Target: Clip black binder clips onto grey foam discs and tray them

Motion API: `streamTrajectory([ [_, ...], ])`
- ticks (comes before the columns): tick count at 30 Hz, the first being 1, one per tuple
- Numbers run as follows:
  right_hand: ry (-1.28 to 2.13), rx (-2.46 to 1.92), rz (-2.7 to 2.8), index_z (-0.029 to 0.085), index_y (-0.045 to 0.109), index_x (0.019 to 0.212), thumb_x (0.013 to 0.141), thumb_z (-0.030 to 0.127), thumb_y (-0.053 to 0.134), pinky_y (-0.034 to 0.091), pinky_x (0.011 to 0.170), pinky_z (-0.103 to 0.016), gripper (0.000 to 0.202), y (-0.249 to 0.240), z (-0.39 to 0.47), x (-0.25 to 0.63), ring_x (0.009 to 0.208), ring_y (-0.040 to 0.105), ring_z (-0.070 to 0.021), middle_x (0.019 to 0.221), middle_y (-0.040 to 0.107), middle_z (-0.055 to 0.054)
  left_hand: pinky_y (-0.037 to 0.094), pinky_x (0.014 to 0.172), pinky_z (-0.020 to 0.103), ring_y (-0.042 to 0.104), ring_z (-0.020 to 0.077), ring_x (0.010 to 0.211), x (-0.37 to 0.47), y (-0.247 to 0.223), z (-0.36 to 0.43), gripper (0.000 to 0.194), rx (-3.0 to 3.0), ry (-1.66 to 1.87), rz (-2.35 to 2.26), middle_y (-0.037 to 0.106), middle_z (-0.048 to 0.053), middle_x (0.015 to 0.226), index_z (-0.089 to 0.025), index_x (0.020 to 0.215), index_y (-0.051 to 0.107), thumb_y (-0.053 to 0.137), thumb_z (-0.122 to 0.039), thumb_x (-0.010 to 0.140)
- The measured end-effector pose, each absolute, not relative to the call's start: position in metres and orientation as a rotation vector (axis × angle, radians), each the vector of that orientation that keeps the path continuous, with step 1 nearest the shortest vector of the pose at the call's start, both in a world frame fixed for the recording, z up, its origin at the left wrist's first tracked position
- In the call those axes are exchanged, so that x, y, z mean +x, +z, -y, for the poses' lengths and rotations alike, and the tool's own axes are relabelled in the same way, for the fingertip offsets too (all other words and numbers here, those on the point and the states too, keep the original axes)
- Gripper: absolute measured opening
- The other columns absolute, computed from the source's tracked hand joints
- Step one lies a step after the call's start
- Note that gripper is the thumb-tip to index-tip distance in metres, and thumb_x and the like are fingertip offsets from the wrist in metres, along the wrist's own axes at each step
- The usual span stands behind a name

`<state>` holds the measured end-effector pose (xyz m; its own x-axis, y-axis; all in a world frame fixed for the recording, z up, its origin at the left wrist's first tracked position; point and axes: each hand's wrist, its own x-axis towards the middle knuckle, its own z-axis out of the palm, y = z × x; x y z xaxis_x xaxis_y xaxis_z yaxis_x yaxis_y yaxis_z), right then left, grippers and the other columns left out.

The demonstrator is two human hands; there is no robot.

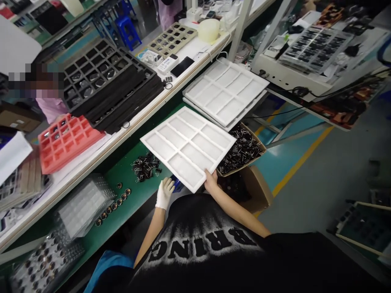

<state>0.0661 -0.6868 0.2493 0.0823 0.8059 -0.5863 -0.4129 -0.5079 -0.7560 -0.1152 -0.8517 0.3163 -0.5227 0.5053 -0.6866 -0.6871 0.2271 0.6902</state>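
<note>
My bare right hand grips the near right edge of a white divided tray, which is held tilted over the green bench top. The compartments of this tray look empty. My left hand, in a white glove, is off the tray near the bench edge, its fingers apart and nothing in it. A pile of small dark parts with metal pins lies beyond it on the green surface. Behind the held tray are stacked white trays.
Boxes of dark parts stand right of the bench. Clear trays and a row of round parts lie at left. Black trays and red trays fill the raised shelf. A person in pink is across it.
</note>
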Motion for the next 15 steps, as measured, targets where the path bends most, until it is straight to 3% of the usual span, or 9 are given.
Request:
streamTrajectory([
  [8,1.605,-1.470,0.460,0.028,0.049,0.137,0.086,0.038,0.071,0.062,0.101,-0.044,0.056,0.232,0.637,-0.007,0.115,0.072,-0.0205,0.136,0.071,-0.008,0.049,0.117,0.048,0.067,0.0306,0.132,-0.121,0.299,0.891,0.040,-0.282,1.311,-1.548,0.062,0.023,0.150,-0.017,0.131,0.068,0.050,-0.041,0.105],
  [14,1.673,-1.542,0.616,0.027,0.041,0.151,0.085,0.041,0.073,0.056,0.109,-0.049,0.074,0.210,0.631,-0.004,0.124,0.069,-0.0213,0.148,0.062,-0.013,0.060,0.100,0.043,0.067,0.0290,0.130,-0.161,0.388,0.968,0.035,-0.160,1.405,-1.599,0.064,0.014,0.143,-0.033,0.130,0.070,0.068,-0.046,0.097],
  [15,1.694,-1.529,0.662,0.026,0.042,0.151,0.082,0.039,0.076,0.057,0.109,-0.049,0.078,0.207,0.629,0.001,0.123,0.070,-0.0215,0.147,0.063,-0.013,0.059,0.101,0.046,0.066,0.0266,0.127,-0.174,0.409,0.988,0.038,-0.129,1.432,-1.616,0.065,0.012,0.141,-0.029,0.134,0.066,0.066,-0.047,0.100],
])
